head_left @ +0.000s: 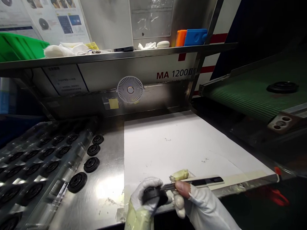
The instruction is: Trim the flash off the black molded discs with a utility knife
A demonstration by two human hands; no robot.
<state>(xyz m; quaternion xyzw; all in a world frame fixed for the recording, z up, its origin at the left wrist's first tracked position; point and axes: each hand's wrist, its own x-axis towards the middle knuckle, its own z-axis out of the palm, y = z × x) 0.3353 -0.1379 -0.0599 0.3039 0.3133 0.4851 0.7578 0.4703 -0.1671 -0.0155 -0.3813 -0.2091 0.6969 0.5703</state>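
My left hand [139,199], in a white glove with yellow tape at the wrist, is closed around a black ridged round part [151,196]. My right hand [186,196], gloved with the thumb tip bare and yellow tape on a finger, grips a utility knife [207,181] with a black and white handle. The knife's metal end points left and meets the edge of the part; whether it touches is too blurred to tell. Both hands are over the front edge of a white sheet [164,148].
Several black round parts [91,164] line the steel table [105,183] beside a clear plastic tray [79,154] of similar parts. A green conveyor [245,91] carries another black part [282,87] at right. A small fan [130,89] hangs below the shelf [131,54].
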